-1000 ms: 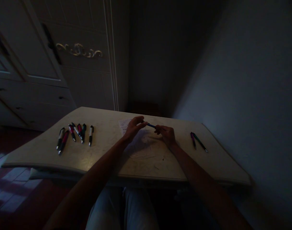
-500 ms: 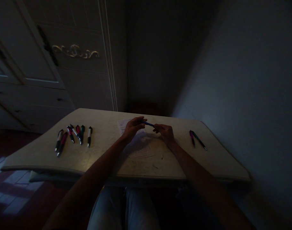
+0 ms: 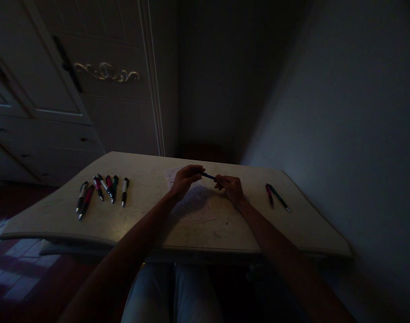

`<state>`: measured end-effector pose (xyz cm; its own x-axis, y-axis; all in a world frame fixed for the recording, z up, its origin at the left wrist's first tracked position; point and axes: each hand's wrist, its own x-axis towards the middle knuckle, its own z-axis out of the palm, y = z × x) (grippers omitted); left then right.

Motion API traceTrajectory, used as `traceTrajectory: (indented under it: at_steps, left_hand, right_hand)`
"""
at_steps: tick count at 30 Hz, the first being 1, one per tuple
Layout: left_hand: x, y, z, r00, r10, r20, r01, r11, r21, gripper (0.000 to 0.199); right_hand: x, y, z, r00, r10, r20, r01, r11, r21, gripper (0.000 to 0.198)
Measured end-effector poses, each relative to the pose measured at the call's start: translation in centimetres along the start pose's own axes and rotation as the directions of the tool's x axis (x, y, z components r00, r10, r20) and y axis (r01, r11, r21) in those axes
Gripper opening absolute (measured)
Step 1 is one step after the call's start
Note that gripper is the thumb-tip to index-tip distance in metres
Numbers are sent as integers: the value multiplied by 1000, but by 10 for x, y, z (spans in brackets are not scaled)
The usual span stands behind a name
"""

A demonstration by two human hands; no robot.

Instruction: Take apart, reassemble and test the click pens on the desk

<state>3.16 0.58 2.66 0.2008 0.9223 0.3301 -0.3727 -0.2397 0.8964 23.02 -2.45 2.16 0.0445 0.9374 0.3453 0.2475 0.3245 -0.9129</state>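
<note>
Holds a slim, straight blue pen [image 3: 210, 176] in a closed pinch, with left hand [image 3: 185, 180] at its ten-o'clock end and right hand [image 3: 230, 186] at four, at one o'clock from thin, flat paper [image 3: 193, 204]

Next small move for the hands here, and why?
Probably a gentle twist by the left hand, with the right hand as anchor: the two grip opposite ends of the blue pen, its middle exposed between them. Too dark to tell whether the pen's parts separate.
</note>
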Motion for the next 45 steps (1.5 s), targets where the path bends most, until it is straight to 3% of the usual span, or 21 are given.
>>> traceTrajectory:
  at_steps: [3, 7, 13, 17, 21, 25, 29, 35, 40, 45]
  left_hand:
    - [-1, 2, 3, 999, -50, -13, 49, 995, -84, 50]
    - [-1, 0, 3, 987, -142, -71, 143, 990, 1, 42]
    - [0, -4, -3, 998, -45, -53, 51, 992, 114, 37]
    - [1, -5, -3, 1000, 1, -14, 0, 999, 54, 39]
    - [1, -5, 1, 996, -81, -27, 79, 995, -62, 54]
    - [-1, -6, 2, 986, -161, -42, 161, 987, -7, 49]
    - [0, -7, -1, 990, -124, -68, 126, 992, 12, 43]
    - [3, -4, -2, 982, -108, -154, 92, 990, -108, 44]
    - [3, -4, -4, 980, -108, -167, 88, 988, -125, 44]
    - [3, -6, -4, 988, -101, -116, 88, 990, -110, 44]
  right_hand:
    - [0, -2, -1, 999, -14, -30, 14, 1000, -23, 52]
    - [1, 0, 0, 998, -36, -47, 35, 999, -28, 49]
    - [0, 1, -1, 999, -20, -30, 19, 999, -25, 47]
    - [-1, -1, -4, 999, 14, -38, -15, 1000, -11, 50]
    - [0, 3, -3, 998, -13, -66, 13, 1000, -1, 47]
    - [2, 9, 1, 993, -80, -91, 81, 997, 4, 37]
    - [2, 11, 2, 988, -136, -77, 134, 991, -30, 32]
    - [4, 9, -1, 985, -134, -112, 137, 990, 20, 48]
    - [3, 10, -1, 974, -157, -163, 158, 987, -7, 30]
    - [2, 10, -1, 969, -173, -178, 160, 983, -87, 26]
